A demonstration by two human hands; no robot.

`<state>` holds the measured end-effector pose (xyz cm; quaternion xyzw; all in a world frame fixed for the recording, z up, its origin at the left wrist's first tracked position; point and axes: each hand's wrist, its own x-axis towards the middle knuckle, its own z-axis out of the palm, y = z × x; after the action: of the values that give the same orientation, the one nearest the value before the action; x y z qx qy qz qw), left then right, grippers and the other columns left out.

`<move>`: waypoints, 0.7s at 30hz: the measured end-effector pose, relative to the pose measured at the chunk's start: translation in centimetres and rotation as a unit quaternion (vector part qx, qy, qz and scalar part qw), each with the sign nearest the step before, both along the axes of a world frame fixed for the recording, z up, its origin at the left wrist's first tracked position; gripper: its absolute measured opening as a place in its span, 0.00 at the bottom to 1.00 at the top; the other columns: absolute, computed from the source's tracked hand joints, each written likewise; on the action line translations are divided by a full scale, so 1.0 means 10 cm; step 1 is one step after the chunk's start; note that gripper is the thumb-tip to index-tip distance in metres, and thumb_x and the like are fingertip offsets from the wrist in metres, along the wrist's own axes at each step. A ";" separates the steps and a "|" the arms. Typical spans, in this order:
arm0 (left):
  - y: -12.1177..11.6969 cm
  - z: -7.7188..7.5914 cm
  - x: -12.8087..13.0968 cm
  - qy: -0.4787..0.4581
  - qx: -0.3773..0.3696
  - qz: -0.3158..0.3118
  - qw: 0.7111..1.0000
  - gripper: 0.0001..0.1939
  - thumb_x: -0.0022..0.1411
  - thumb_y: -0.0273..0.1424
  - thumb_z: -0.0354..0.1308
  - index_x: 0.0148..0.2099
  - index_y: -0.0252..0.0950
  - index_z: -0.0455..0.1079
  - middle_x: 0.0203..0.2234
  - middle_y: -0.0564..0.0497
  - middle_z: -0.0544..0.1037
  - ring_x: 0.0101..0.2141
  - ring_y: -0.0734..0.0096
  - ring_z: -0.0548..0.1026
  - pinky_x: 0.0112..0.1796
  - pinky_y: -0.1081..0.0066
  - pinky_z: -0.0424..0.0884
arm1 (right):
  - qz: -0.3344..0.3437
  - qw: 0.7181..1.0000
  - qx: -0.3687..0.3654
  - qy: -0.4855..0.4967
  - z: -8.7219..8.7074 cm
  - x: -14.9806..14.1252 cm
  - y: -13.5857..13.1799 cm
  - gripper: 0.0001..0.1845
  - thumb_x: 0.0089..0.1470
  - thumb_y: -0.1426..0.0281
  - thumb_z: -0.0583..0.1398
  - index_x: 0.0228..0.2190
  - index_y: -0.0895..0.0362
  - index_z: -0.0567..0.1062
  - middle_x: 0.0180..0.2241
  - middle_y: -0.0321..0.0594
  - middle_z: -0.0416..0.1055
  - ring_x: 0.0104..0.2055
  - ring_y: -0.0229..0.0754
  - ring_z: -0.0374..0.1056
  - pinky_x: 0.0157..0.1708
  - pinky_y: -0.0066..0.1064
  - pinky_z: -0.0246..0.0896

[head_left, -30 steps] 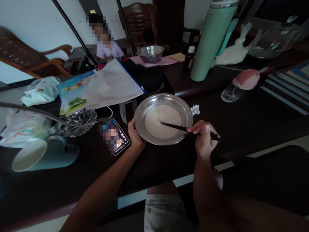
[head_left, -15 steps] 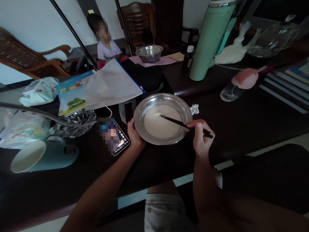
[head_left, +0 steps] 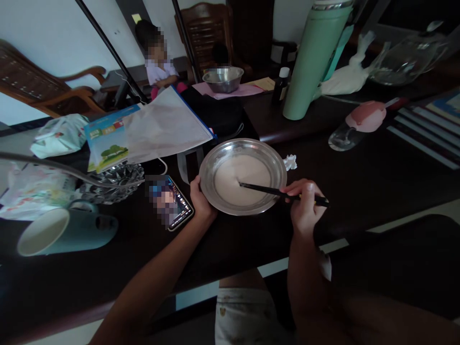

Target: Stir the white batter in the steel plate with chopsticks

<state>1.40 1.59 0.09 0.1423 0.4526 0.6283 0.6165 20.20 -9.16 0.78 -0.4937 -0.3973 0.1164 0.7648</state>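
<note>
A shiny metal bowl point(head_left: 207, 189) with a wide rim sits on the dark table in front of me. Pale, milky liquid point(head_left: 230, 175) fills its bottom. My left hand point(head_left: 201, 201) grips the bowl's left rim, thumb on the edge and fingers hidden underneath. Black chopsticks point(head_left: 264, 189) are held in my right hand point(head_left: 304, 203), fingers closed round their thicker end. Their tips dip into the liquid near the middle of the bowl. Beside my left wrist lies a phone point(head_left: 179, 211) with its screen lit.
Left stand a light blue mug point(head_left: 82, 232) and a glass dish point(head_left: 111, 189). A zip pouch point(head_left: 161, 129) lies behind the phone. Further back are a green flask point(head_left: 311, 67), a dark bottle point(head_left: 279, 86) and another metal bowl point(head_left: 223, 84). A person point(head_left: 160, 69) sits beyond the table.
My right hand has shifted slightly right and down with the chopsticks, whose tips sit a little lower in the liquid. My left hand stays on the rim. The seated person's arm has moved.
</note>
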 end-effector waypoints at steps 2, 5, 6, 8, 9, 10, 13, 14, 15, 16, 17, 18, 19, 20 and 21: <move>0.00 -0.01 0.00 0.002 0.001 -0.003 1.000 0.12 0.57 0.44 0.64 0.30 0.41 0.77 0.27 0.52 0.83 0.39 0.57 0.84 0.43 0.64 0.78 | 0.031 0.999 -0.023 -0.034 0.01 0.01 0.00 0.27 0.73 0.52 0.60 0.25 0.52 0.78 0.27 0.38 0.81 0.28 0.41 0.78 0.24 0.32 0.66; 0.00 -0.02 -0.01 0.004 0.004 -0.001 1.000 0.12 0.57 0.44 0.64 0.31 0.41 0.78 0.28 0.52 0.83 0.37 0.58 0.83 0.42 0.65 0.78 | -0.011 0.997 -0.034 -0.075 0.03 0.02 0.00 0.25 0.72 0.53 0.61 0.26 0.52 0.80 0.29 0.38 0.82 0.33 0.44 0.80 0.34 0.37 0.73; 0.00 -0.02 -0.01 0.005 0.005 -0.002 1.000 0.12 0.57 0.44 0.64 0.31 0.41 0.78 0.28 0.52 0.83 0.37 0.58 0.83 0.42 0.65 0.78 | -0.041 0.997 -0.026 -0.067 0.03 0.02 0.00 0.26 0.73 0.53 0.60 0.25 0.52 0.79 0.28 0.37 0.81 0.32 0.43 0.80 0.34 0.37 0.72; 0.00 -0.02 -0.01 0.006 0.006 -0.005 1.000 0.12 0.57 0.44 0.65 0.30 0.41 0.77 0.27 0.52 0.83 0.35 0.59 0.83 0.41 0.64 0.78 | -0.079 0.996 -0.004 -0.029 0.03 0.02 0.00 0.29 0.74 0.53 0.58 0.22 0.52 0.75 0.23 0.35 0.76 0.27 0.41 0.76 0.31 0.36 0.68; 0.00 -0.02 -0.01 0.006 0.007 -0.006 1.000 0.12 0.57 0.44 0.65 0.30 0.41 0.77 0.27 0.52 0.83 0.34 0.59 0.82 0.40 0.65 0.78 | -0.077 0.997 0.003 -0.013 0.03 0.02 0.00 0.30 0.74 0.53 0.58 0.21 0.52 0.74 0.21 0.34 0.73 0.26 0.41 0.75 0.29 0.35 0.67; 0.00 -0.03 -0.01 0.007 0.008 -0.004 1.000 0.12 0.56 0.44 0.65 0.30 0.42 0.77 0.27 0.52 0.83 0.34 0.59 0.82 0.39 0.65 0.78 | -0.061 0.998 0.003 -0.009 0.03 0.02 -0.01 0.30 0.75 0.53 0.57 0.21 0.52 0.74 0.21 0.34 0.72 0.25 0.41 0.74 0.29 0.35 0.66; 0.00 -0.04 -0.01 0.010 0.018 -0.003 1.000 0.13 0.56 0.45 0.66 0.31 0.41 0.77 0.27 0.52 0.83 0.35 0.58 0.83 0.41 0.65 0.77 | 0.002 0.998 -0.020 -0.059 0.02 0.02 -0.01 0.27 0.73 0.54 0.60 0.23 0.51 0.77 0.24 0.36 0.77 0.30 0.44 0.77 0.33 0.38 0.71; 0.00 -0.04 -0.02 0.010 0.021 -0.006 1.000 0.13 0.56 0.45 0.66 0.31 0.41 0.78 0.28 0.51 0.83 0.36 0.58 0.83 0.42 0.64 0.77 | 0.004 0.996 -0.029 -0.079 0.02 0.02 -0.01 0.25 0.73 0.54 0.60 0.24 0.51 0.79 0.26 0.36 0.78 0.32 0.45 0.78 0.36 0.40 0.72; 0.01 -0.05 -0.02 0.010 0.023 -0.010 1.000 0.14 0.56 0.46 0.66 0.31 0.41 0.78 0.28 0.51 0.83 0.37 0.57 0.83 0.43 0.64 0.78 | -0.009 0.995 -0.035 -0.090 0.02 0.03 -0.01 0.25 0.72 0.54 0.61 0.25 0.51 0.79 0.27 0.37 0.79 0.34 0.45 0.78 0.37 0.40 0.72; 0.01 -0.05 -0.02 0.009 0.023 -0.012 1.000 0.14 0.56 0.46 0.66 0.31 0.41 0.78 0.28 0.51 0.83 0.38 0.56 0.84 0.43 0.63 0.78 | -0.032 0.995 -0.035 -0.090 0.02 0.03 -0.01 0.25 0.73 0.54 0.60 0.25 0.51 0.79 0.27 0.37 0.79 0.34 0.45 0.78 0.37 0.40 0.72; 0.01 -0.04 -0.02 0.008 0.022 -0.012 1.000 0.14 0.56 0.46 0.66 0.31 0.41 0.78 0.28 0.51 0.84 0.39 0.56 0.84 0.43 0.64 0.78 | -0.057 0.995 -0.032 -0.081 0.02 0.03 -0.01 0.26 0.73 0.54 0.60 0.24 0.51 0.79 0.26 0.37 0.78 0.33 0.45 0.77 0.36 0.40 0.71; 0.01 -0.04 -0.01 0.006 0.019 -0.010 1.000 0.14 0.56 0.46 0.66 0.31 0.41 0.78 0.28 0.51 0.84 0.39 0.56 0.83 0.43 0.64 0.78 | -0.075 0.995 -0.026 -0.067 0.02 0.03 -0.01 0.27 0.74 0.53 0.59 0.23 0.51 0.77 0.25 0.36 0.77 0.31 0.44 0.76 0.34 0.39 0.69; 0.01 -0.03 -0.01 0.004 0.014 -0.007 1.000 0.13 0.56 0.45 0.66 0.30 0.41 0.78 0.28 0.51 0.84 0.38 0.57 0.83 0.42 0.64 0.77 | -0.082 0.995 -0.018 -0.052 0.01 0.03 -0.01 0.29 0.74 0.53 0.58 0.22 0.51 0.76 0.23 0.36 0.76 0.29 0.43 0.76 0.33 0.38 0.68; 0.00 -0.02 -0.01 0.002 0.010 -0.004 1.000 0.13 0.56 0.45 0.65 0.30 0.41 0.78 0.28 0.51 0.83 0.37 0.58 0.83 0.42 0.65 0.77 | -0.075 0.996 -0.011 -0.043 0.01 0.03 -0.01 0.30 0.75 0.53 0.57 0.22 0.51 0.75 0.22 0.36 0.74 0.28 0.43 0.75 0.32 0.38 0.67; 0.00 -0.02 0.00 0.000 0.006 0.000 1.000 0.12 0.56 0.44 0.65 0.30 0.41 0.78 0.28 0.52 0.83 0.35 0.59 0.82 0.41 0.65 0.77 | -0.055 0.998 -0.008 -0.041 0.01 0.03 -0.01 0.30 0.75 0.53 0.57 0.22 0.51 0.75 0.22 0.35 0.74 0.28 0.43 0.75 0.31 0.38 0.67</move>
<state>1.37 1.62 -0.06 0.1461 0.4484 0.6312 0.6157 20.52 -9.22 0.88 -0.5250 -0.3993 0.0568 0.7495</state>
